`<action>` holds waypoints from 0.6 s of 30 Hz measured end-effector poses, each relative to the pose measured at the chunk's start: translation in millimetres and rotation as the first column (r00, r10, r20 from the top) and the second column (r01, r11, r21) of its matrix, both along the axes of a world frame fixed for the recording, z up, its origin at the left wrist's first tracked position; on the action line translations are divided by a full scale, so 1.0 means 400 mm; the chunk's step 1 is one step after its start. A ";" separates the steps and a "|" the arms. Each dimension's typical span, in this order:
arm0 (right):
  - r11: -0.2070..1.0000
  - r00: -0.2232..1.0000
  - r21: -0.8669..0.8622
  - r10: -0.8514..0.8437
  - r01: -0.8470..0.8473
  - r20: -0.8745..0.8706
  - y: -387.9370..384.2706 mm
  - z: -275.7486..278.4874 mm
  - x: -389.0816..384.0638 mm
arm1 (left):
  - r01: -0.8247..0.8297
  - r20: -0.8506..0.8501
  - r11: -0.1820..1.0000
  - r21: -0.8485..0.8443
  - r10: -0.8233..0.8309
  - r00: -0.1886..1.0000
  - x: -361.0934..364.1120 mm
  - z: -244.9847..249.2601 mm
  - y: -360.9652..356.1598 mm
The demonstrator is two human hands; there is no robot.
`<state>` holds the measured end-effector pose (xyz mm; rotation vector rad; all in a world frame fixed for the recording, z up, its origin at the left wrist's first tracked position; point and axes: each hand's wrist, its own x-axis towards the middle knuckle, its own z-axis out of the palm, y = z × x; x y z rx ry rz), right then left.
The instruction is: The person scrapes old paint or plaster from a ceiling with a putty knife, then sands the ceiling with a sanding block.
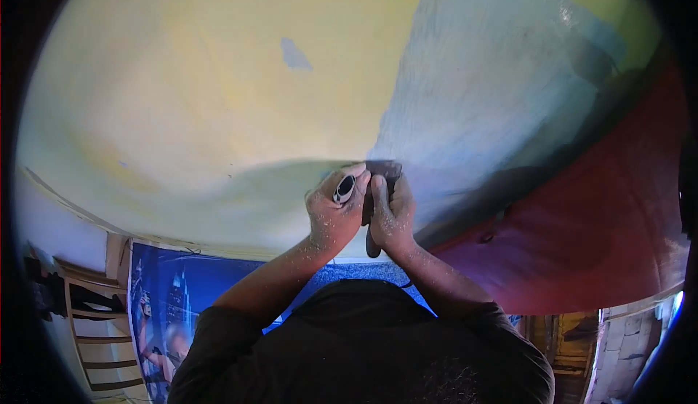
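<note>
In the middle of the view, my left hand [333,211] and my right hand [393,211] are close together against a large pale yellow wall [254,106]. My left hand is closed around a pale handle [344,189] whose end shows a dark oval. My right hand wraps a dark flat scraper [374,240], its thumb lying along it and its rounded lower end sticking out below the fingers. The scraper's broad top end overlaps the border between the yellow paint and a blue-grey stripped area [480,98]. Pale flecks cover both hands and forearms.
A small grey bare spot [296,53] marks the yellow paint. A dark red sheet [582,215] spans the right side. Below left are a blue printed banner [163,280] and wooden shelves [105,340]. Pale blocks [625,346] show at lower right.
</note>
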<state>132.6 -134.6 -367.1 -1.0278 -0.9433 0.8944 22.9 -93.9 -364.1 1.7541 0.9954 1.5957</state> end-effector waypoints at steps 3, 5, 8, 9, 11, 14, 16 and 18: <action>0.998 0.998 -0.066 -0.013 0.018 0.069 -0.001 -0.013 0.006 | -0.013 -0.016 0.998 0.061 0.014 1.000 0.001 -0.011 0.005; 1.000 1.000 -0.022 0.016 -0.015 0.019 -0.005 0.021 0.006 | -0.024 -0.020 0.998 0.050 0.025 1.000 0.000 0.030 -0.008; 1.000 1.000 0.026 0.015 -0.016 0.013 -0.019 0.058 0.002 | 0.001 0.038 1.000 0.029 -0.002 0.999 0.007 0.060 -0.021; 1.000 1.000 0.027 0.012 -0.013 0.024 -0.020 0.054 0.001 | -0.011 0.007 0.999 0.038 0.011 1.000 0.002 0.050 -0.018; 1.000 1.000 0.005 0.012 -0.012 0.007 -0.011 0.012 0.002 | -0.019 -0.028 0.998 0.060 0.021 0.999 0.000 0.018 -0.007; 0.996 1.000 -0.084 0.026 -0.027 -0.011 -0.002 -0.023 0.004 | -0.018 -0.031 1.000 0.021 0.019 0.999 0.001 -0.017 0.002; 0.995 0.999 -0.082 0.048 -0.049 -0.017 -0.013 0.002 0.006 | -0.028 -0.048 0.999 0.034 0.030 0.998 0.001 0.003 0.000; 0.996 0.998 -0.059 0.061 -0.061 -0.003 -0.020 0.027 0.009 | -0.004 -0.009 1.000 0.025 0.004 1.000 0.000 0.018 -0.004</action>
